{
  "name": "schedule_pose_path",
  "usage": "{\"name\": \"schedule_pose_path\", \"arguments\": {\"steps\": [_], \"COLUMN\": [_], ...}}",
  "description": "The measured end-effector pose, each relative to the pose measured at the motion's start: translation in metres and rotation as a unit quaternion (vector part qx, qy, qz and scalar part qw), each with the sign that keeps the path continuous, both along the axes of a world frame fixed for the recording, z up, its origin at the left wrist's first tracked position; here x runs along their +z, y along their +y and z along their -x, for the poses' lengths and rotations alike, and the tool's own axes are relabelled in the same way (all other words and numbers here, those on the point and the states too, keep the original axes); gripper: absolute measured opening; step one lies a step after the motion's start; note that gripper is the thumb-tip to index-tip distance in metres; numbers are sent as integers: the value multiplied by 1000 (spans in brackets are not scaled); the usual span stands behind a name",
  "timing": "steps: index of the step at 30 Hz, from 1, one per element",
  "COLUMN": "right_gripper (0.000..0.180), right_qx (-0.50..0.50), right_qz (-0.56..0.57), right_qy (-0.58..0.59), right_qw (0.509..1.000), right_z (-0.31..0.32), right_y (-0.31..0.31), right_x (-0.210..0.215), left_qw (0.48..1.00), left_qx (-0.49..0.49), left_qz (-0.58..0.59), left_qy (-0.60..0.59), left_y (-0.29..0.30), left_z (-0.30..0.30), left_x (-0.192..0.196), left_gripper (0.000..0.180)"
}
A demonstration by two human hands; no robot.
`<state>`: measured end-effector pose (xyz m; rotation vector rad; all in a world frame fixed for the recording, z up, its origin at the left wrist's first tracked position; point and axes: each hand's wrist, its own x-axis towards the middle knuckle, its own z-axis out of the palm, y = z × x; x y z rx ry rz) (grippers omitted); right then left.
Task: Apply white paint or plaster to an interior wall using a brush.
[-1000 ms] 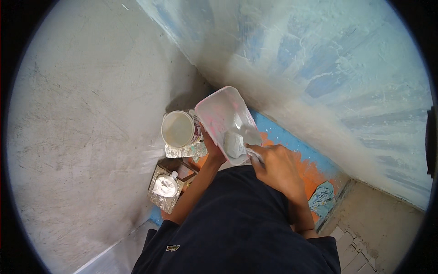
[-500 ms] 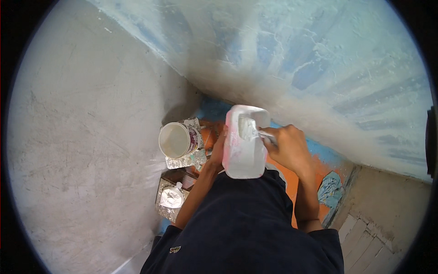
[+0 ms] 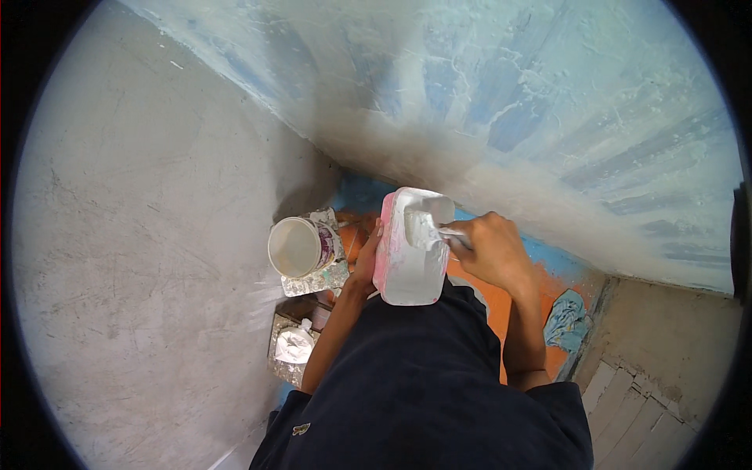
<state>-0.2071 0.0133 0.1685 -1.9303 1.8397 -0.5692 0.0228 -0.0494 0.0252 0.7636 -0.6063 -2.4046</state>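
Observation:
In front of my torso is a rectangular plastic tub (image 3: 411, 283), white inside with a pink outer side, holding white paint. My left hand (image 3: 367, 249) is wrapped around its left side, the fingers partly hidden behind it. My right hand (image 3: 493, 247) is closed on the handle of a paintbrush (image 3: 423, 229). The brush's head is coated white and lies inside the far half of the tub, against the paint or the inner wall; I cannot tell which.
A white bucket (image 3: 296, 247) stands on a paint-spattered step (image 3: 317, 282) at the left. Below it sits a white plastic bag (image 3: 294, 345). A bluish cloth (image 3: 567, 319) lies on the orange floor at right. Walls rise at left (image 3: 157, 235) and ahead, the latter streaked white over blue (image 3: 509, 125).
The tub has shifted slightly left in view and tilted a little, with both hands following. The brush stays in the tub, its head slightly lower in view.

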Motion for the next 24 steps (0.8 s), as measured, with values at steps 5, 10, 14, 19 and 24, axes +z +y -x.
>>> {"name": "schedule_pose_path", "arguments": {"steps": [5,10,14,19,24], "right_gripper": [22,23,24,22,21], "right_qx": [-23,9,9,-2,-12], "right_qz": [-21,42,-36,-6,9], "right_qy": [-17,7,1,18,15], "right_qw": [999,999,999,1000,1000], "right_z": [-2,4,8,-3,9], "right_y": [-3,-5,6,-5,8], "right_x": [7,-13,27,3,12], "left_qw": [996,999,997,1000,999], "left_qx": [43,-17,8,-9,-33], "left_qz": [-13,-9,-35,5,-14], "left_qy": [-75,-26,74,12,-5], "left_y": [6,6,9,5,-3], "left_z": [2,4,-5,4,-4], "left_x": [4,9,3,-4,6], "left_gripper": [58,60,60,56,53]}}
